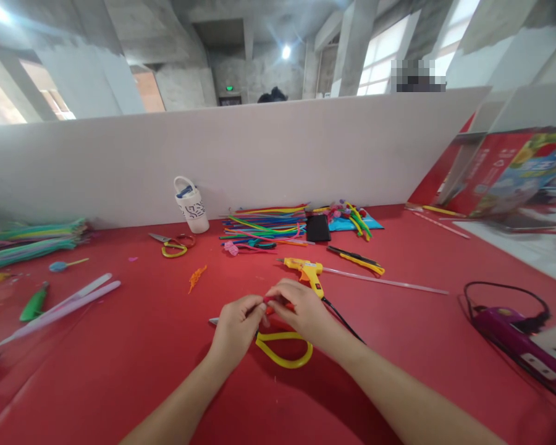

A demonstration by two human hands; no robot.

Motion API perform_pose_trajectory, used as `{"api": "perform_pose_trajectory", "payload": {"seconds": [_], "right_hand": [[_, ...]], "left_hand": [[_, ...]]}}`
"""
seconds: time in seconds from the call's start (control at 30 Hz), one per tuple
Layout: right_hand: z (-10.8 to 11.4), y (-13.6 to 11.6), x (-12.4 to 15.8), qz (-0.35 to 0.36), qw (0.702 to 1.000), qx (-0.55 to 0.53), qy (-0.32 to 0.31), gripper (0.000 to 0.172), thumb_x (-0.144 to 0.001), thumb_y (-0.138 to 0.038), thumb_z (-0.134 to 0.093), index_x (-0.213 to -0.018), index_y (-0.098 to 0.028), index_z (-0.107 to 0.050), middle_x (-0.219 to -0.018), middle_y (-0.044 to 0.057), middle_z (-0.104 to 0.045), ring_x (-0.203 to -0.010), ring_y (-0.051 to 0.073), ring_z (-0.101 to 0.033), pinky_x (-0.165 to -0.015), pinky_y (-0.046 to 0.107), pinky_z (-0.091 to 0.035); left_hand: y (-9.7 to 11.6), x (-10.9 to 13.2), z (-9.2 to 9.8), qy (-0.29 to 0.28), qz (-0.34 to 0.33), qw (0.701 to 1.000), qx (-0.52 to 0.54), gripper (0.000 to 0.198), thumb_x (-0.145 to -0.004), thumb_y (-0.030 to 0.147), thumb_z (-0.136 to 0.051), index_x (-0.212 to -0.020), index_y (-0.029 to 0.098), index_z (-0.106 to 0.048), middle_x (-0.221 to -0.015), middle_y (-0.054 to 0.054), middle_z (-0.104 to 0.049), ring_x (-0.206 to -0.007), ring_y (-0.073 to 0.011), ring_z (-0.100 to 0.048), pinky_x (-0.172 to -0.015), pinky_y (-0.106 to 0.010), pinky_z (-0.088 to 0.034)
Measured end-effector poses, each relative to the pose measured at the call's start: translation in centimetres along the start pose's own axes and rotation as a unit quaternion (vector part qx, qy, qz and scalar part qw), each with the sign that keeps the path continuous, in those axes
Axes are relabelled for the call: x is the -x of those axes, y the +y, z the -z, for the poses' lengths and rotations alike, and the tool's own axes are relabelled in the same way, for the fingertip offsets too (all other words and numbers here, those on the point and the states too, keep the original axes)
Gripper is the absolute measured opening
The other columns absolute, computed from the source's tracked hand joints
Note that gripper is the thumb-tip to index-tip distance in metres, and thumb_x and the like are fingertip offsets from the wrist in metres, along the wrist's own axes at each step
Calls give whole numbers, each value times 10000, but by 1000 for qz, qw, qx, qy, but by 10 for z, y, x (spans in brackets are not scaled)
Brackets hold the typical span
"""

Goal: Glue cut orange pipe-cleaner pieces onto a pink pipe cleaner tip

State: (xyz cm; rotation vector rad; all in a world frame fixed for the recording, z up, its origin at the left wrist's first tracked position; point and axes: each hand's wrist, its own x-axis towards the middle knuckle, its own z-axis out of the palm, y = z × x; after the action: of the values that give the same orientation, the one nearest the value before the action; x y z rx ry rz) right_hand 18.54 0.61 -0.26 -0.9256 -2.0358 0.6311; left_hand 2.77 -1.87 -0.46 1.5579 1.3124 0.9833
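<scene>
Close together over the red table, my left hand and my right hand pinch a small red piece between their fingertips. Its exact kind is too small to make out, and the fingers cover part of it. Beneath the hands lies a pair of scissors with a yellow handle loop; its blade tip shows left of my left hand, and the middle is hidden. Just beyond my right hand rests a yellow hot glue gun, with a long clear glue stick in its back end.
Bundled colourful pipe cleaners lie by the white partition, beside a black flat object. A white cup, scissors and an orange twisted piece are left. A utility knife and purple power strip are right.
</scene>
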Motion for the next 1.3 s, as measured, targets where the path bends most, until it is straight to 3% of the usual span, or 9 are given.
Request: {"api": "perform_pose_trajectory", "payload": {"seconds": [0.17,0.27,0.47,0.63,0.83,1.0,1.1,1.2,1.3], "right_hand": [[-3,1,-1,-8,1000,-14,6,64,-809,-150,-543,-792,-179,-596,-720,6,-557,-667,136,-524,-607,244,-407],[2,3,-3,-4,999,-39,-8,82,-797,-124,-554,-806,-179,-614,-727,1,-561,-672,128,-532,-617,236,-413],[7,1,-6,-2,995,-92,-32,139,-767,-82,-562,-812,-181,-649,-790,4,-562,-737,126,-546,-675,243,-430],[4,6,-8,-25,990,-132,-32,133,-782,-118,-542,-821,-173,-658,-791,12,-583,-750,132,-575,-692,258,-457],[-2,8,-7,-58,987,-148,-27,106,-797,-150,-508,-795,-162,-614,-762,5,-584,-663,114,-601,-609,229,-497],[-2,0,-8,-80,993,-80,-20,97,-761,-128,-537,-750,-179,-619,-743,-3,-610,-682,120,-598,-623,225,-475],[15,3,-11,-123,992,0,5,95,-786,-182,-532,-811,-194,-623,-812,10,-644,-764,142,-602,-674,240,-453],[43,18,-14,-210,969,116,54,166,-823,-264,-486,-801,-161,-613,-808,83,-646,-788,220,-599,-680,322,-421],[60,37,-13,-293,932,206,52,183,-768,-269,-564,-657,-132,-612,-739,151,-639,-816,308,-600,-666,372,-402]], "left_hand": [[2,0,-2,9,14,999,44,209,-769,300,-515,-613,186,-593,-455,54,-502,-354,-80,-367,-405,-213,-274],[4,-2,-1,-21,37,995,93,204,-760,340,-527,-668,170,-594,-499,37,-552,-336,-73,-383,-365,-205,-268],[2,-6,3,-78,88,973,201,280,-753,396,-552,-668,132,-581,-496,28,-503,-392,-51,-374,-365,-164,-248],[-5,-10,5,-71,106,962,242,258,-703,345,-617,-598,127,-528,-419,83,-359,-356,-15,-197,-362,-164,-119],[-7,-11,2,-54,104,965,236,248,-666,348,-638,-599,136,-528,-432,77,-383,-350,-22,-221,-364,-176,-117],[-5,-11,1,-47,86,977,190,247,-671,371,-639,-671,135,-566,-452,66,-422,-367,-41,-297,-373,-180,-156],[-6,-12,5,-40,71,987,140,245,-709,386,-603,-693,145,-563,-409,86,-389,-349,-45,-285,-385,-176,-190],[-7,-12,5,-35,49,995,82,232,-759,392,-536,-741,163,-567,-424,68,-461,-328,-60,-303,-384,-188,-240],[-7,-9,-2,-38,8,999,26,169,-740,347,-557,-734,182,-594,-676,-18,-629,-457,-111,-471,-485,-235,-378]]}}
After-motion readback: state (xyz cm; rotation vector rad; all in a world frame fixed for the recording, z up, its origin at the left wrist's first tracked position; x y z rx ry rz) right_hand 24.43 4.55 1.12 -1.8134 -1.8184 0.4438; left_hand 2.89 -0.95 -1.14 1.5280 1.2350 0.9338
